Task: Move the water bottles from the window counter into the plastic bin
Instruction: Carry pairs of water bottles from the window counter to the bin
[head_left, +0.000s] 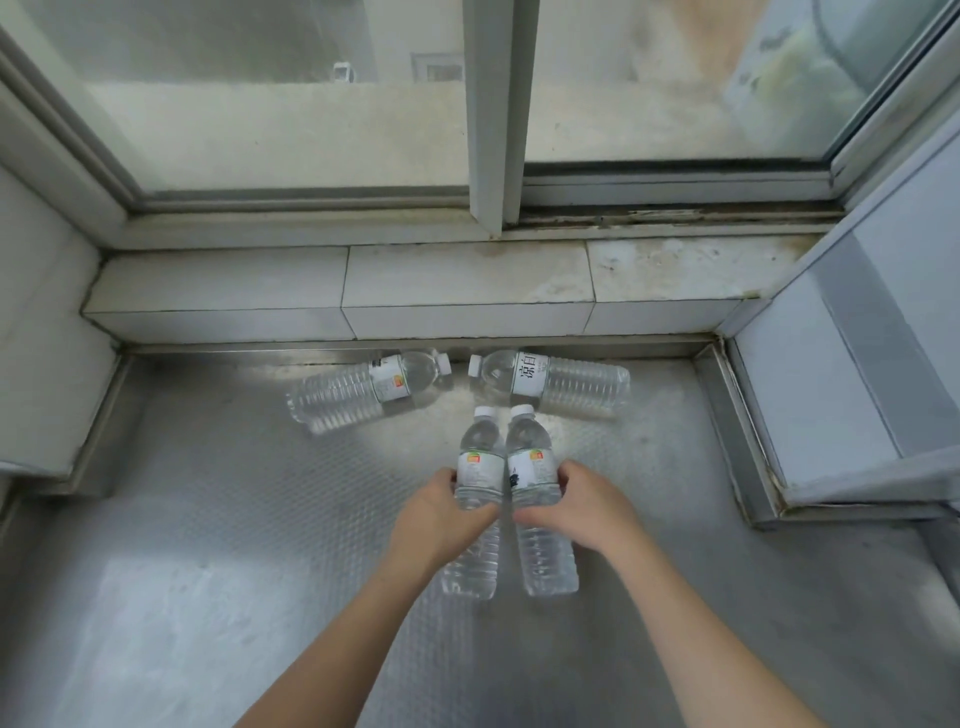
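Each grip is closed around one water bottle at its label: the left hand (436, 512) holds the left bottle (475, 499), the right hand (582, 506) the right bottle (537, 499), side by side and nearly touching, caps pointing away over the steel worktop (208, 519). Beyond the grips two more bottles lie flat, one to the left (363, 389), one to the right (556, 379), caps facing each other, just before the tiled ledge (415, 291) under the window (493, 114).
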